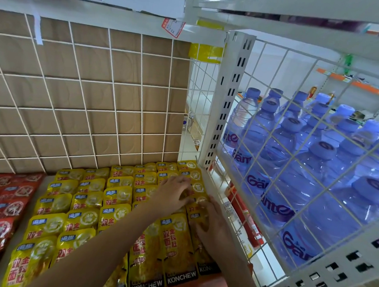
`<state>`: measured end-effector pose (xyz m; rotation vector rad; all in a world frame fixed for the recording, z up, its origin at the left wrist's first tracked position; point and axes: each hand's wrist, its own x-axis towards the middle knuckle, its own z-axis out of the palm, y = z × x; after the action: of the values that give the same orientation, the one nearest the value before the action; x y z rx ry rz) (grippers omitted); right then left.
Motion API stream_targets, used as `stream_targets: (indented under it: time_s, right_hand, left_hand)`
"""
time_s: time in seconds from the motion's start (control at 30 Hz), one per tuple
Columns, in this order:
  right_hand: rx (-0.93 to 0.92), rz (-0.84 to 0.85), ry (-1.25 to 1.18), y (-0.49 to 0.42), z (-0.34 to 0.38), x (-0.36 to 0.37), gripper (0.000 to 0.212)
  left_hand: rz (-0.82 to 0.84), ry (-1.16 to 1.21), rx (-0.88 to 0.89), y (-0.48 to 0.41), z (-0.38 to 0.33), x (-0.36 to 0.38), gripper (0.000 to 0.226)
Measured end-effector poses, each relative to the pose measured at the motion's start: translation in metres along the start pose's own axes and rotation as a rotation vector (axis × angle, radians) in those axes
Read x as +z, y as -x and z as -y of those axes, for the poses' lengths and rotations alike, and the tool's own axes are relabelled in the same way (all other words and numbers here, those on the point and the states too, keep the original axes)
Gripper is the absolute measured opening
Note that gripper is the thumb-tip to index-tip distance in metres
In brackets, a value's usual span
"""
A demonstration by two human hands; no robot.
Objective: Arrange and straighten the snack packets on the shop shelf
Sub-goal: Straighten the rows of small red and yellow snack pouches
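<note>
Task item: the yellow packets [87,203] lie in overlapping columns on the shelf [5,263], in front of the wire back panel [87,92].
Work zone: the rightmost column [194,174] of yellow packets, just beside the white upright [229,97].
Left hand [174,194]: it reaches across from the lower left, with bent fingers set down on a packet in that column. You cannot tell from this view whether it pinches the packet or only presses it.
Right hand [212,229]: it rests on the packets just in front of the left hand, fingers bent. Its hold is likewise unclear.
Done, as judged: the rear and middle yellow columns sit in even, parallel rows.
Left, as judged: the column under your hands, and the front yellow packets, which lie slightly tilted.
Also left: the red packets [1,200] at far left overlap less evenly. Check them afterwards.
Adjacent stock: the water bottles [315,173] behind the side grid need no handling.
</note>
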<state>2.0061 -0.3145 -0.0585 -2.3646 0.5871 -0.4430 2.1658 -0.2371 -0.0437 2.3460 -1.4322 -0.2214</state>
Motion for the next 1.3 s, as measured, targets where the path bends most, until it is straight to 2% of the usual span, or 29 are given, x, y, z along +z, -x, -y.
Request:
stream_targets:
  time_s: [0.6,0.77,0.93,1.2,1.3]
  right_hand:
    - [0.024,0.036,-0.009,0.0016,0.0009,-0.0023,0.039]
    - [0.029,0.048,-0.012,0.0016,0.0009,-0.0024,0.049]
    - [0.033,0.057,-0.023,0.0027,0.0032,-0.0044,0.039]
    - [0.045,0.041,-0.056,0.0029,0.003,-0.003,0.051]
    - [0.036,0.038,-0.031,0.0029,0.003,-0.0032,0.041]
  left_hand:
    - [-0.032,0.029,-0.041,-0.0047,-0.0034,0.0012,0.024]
    - [-0.061,0.047,-0.043,-0.0041,-0.0034,0.0015,0.022]
    - [-0.053,0.04,-0.036,-0.0031,-0.0039,0.0005,0.021]
    - [-0.049,0.03,-0.055,-0.0023,-0.0052,0.001,0.021]
    - [-0.044,0.008,-0.056,-0.0019,-0.0046,0.0016,0.024]
